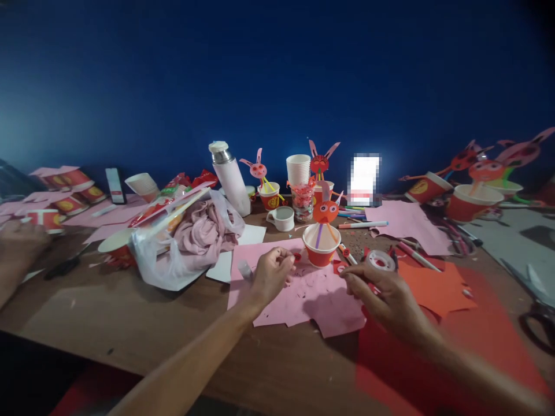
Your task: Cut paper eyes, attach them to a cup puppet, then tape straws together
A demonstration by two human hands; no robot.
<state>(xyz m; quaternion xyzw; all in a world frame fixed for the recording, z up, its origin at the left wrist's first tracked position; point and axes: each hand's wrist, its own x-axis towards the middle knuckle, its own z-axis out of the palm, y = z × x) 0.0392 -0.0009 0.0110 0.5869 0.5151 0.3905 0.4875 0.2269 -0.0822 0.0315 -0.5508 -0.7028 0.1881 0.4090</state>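
Note:
In the middle of the view a red paper cup [321, 257] stands upright on a pink paper sheet [286, 300]. An orange paper animal head [326, 212] with pink ears rises from it on a purple and an orange stick. My left hand [272, 276] is left of the cup, its fingers closed in a pinch by a small red paper disc [297, 256]. To the cup's lower right, my right hand [388, 292] has thumb and forefinger pinched together beside a small red paper scrap [338, 267]; what they hold is too small to make out.
Clear tape [381, 260], orange paper [437, 286] and scissors [537, 306] lie at right. Behind stand a white mug [282, 219], stacked cups [298, 169], a flask [229, 179] and more animal cups. A plastic bag [158, 266] lies left; another person's hand [21, 245] is at far left.

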